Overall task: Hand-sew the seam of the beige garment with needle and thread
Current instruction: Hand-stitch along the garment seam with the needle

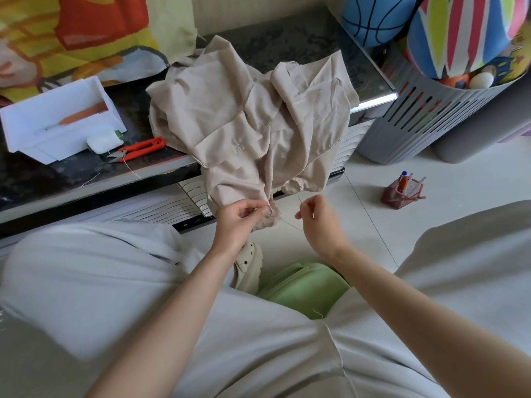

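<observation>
Mid-stitch, I'd say: left hand (241, 218) pinches the beige garment (244, 116) at its bunched edge, and right hand (317, 215) just beside pinches the needle (300, 201). Remaining seam unclear.

Bare forearms reaching forward below the beige garment (244, 110), left hand (240, 218) pinching its bunched lower end with curled fingers, right hand (317, 218) just right of that end, not touching it, fingertips pinching a thin needle (299, 200)
</observation>
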